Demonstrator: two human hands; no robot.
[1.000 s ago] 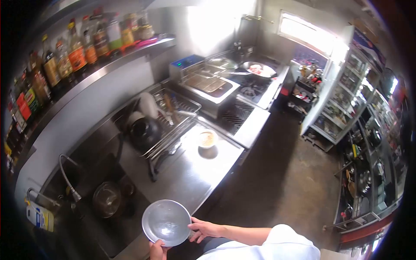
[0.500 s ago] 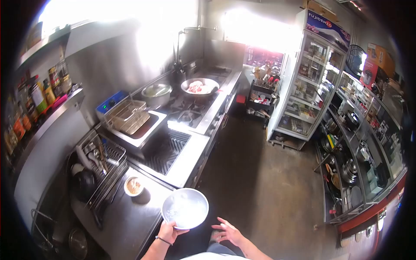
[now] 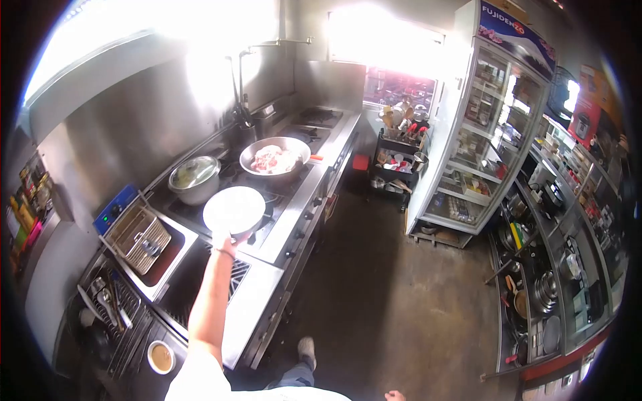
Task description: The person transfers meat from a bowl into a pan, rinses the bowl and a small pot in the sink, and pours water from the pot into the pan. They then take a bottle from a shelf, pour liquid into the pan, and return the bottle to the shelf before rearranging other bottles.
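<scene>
My left hand (image 3: pixel 231 242) is closed on the near rim of a pale, round bowl (image 3: pixel 234 210), held out over the stove. The bowl is so brightly lit that its inside is washed out. Just beyond it, a wide pan (image 3: pixel 251 169) with pieces of raw-looking meat (image 3: pixel 274 159) sits on a burner. A lidded pot (image 3: pixel 194 194) stands to the bowl's left. Only a small part of my right hand (image 3: pixel 394 395) shows at the bottom edge, and its fingers cannot be made out.
A deep fryer with a wire basket (image 3: pixel 137 244) is left of my arm. Nearer stands a small cup of brown contents (image 3: pixel 161 357), beside a rack of utensils (image 3: pixel 110 301). A glass-door fridge (image 3: pixel 478 134) and steel shelves (image 3: pixel 528 267) line the right side.
My left hand has carried the bowl forward from the near counter to over the stove. My right hand has dropped to the bottom edge. The view has shifted closer to the stove.
</scene>
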